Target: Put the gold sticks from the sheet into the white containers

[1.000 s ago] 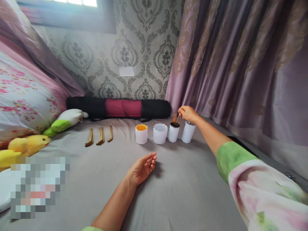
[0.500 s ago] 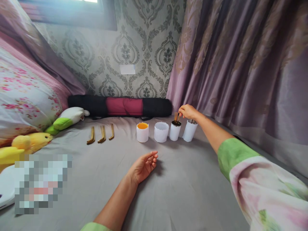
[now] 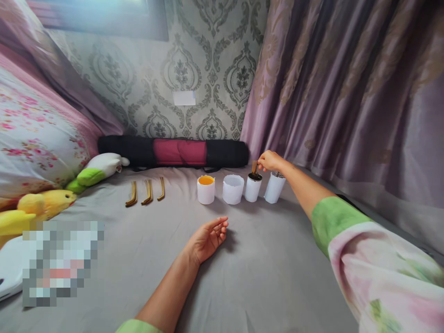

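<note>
A row of four white-wrapped containers stands on the grey sheet. Gold straws [image 3: 254, 166] stick up out of the narrow third container [image 3: 253, 189], and my right hand [image 3: 271, 161] pinches at their upper ends from the right. Its fingertips partly hide what they grip. Beneath that wrist is the fourth, slim container [image 3: 274, 189], its dark rim partly covered. To the left are a wide whitish container [image 3: 232, 190] and one with an orange inside [image 3: 206, 192]. My left hand [image 3: 210, 240] rests on the sheet in front of them, fingers loosely extended and holding nothing.
Three small bundles of bent gold straws [image 3: 147, 192] lie to the left. Behind is a black and maroon roll bag [image 3: 179, 152]. Plush toys [image 3: 52, 203], a floral pillow [image 3: 38, 125] and a blurred-out item [image 3: 62, 263] line the left side; a curtain [image 3: 340, 92] hangs right.
The view has shifted very slightly. My right hand stays at the straws above the third container, which stand closer together now. My left hand has not moved.
</note>
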Motion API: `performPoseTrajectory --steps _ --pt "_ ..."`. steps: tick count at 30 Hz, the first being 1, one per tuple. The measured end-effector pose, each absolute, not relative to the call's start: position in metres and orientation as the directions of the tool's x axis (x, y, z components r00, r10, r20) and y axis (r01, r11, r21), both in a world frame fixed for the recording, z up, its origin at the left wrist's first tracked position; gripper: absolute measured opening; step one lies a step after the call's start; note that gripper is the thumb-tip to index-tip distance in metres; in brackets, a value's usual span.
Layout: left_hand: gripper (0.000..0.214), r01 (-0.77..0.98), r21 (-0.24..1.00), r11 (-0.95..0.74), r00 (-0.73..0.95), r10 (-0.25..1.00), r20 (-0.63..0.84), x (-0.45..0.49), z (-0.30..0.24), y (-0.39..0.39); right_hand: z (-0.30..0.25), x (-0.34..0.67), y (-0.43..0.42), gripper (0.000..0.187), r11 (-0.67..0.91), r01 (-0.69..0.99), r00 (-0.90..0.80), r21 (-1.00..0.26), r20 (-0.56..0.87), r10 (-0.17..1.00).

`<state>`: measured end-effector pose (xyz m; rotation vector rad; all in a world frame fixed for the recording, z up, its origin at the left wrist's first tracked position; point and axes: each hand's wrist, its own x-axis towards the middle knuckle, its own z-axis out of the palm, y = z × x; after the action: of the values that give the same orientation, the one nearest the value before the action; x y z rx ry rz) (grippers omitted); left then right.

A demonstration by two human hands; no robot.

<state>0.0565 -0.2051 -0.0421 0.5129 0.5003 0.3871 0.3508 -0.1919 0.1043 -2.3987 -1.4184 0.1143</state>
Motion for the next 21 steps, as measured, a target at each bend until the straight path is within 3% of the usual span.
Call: performPoseTrajectory --steps 21 --pt "0.017 -0.226 0.542 0.810 0.814 0.462 -0.351 0.056 -0.042 -0.204 0.112 0.328 -0.196 0.018 -0.497 0.786 0.556 -0.367 0.067 0.829"
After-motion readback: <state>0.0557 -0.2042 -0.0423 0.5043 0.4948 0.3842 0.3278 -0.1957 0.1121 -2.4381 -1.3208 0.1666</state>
